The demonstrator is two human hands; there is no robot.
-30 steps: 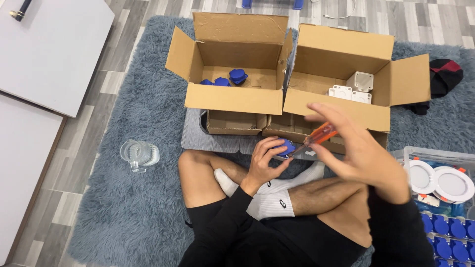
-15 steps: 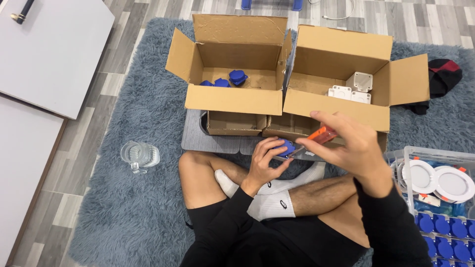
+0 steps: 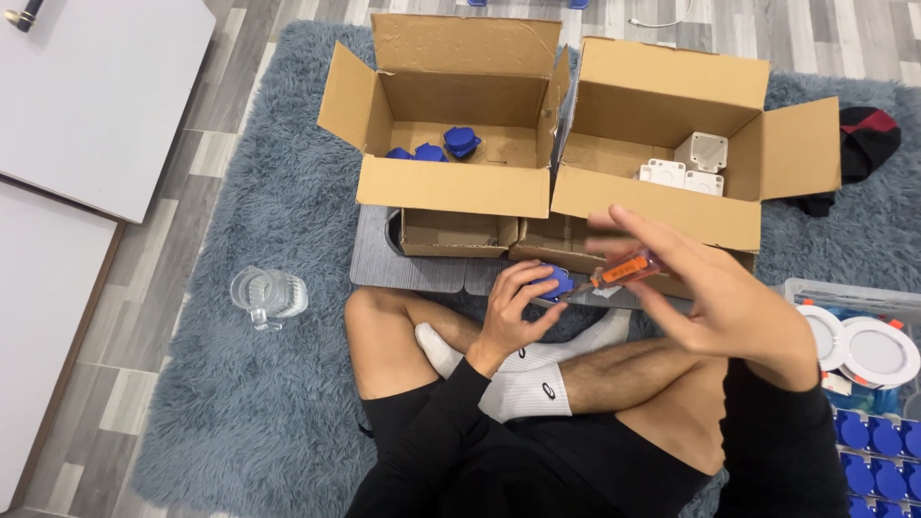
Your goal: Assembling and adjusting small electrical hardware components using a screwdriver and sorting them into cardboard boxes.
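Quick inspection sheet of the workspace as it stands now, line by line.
Surface: grey shaggy rug on wood-look floor.
Job's things: small blue part in left hand; orange-handled screwdriver in right hand, tip at the part.
Clutter: two open cardboard boxes, left box with blue parts, right box with white ones; glass jug; clear bin of round white fittings.
Grippers: both hands gripping.
Cables: white cable at top edge.
Surroundings: white panel at left.
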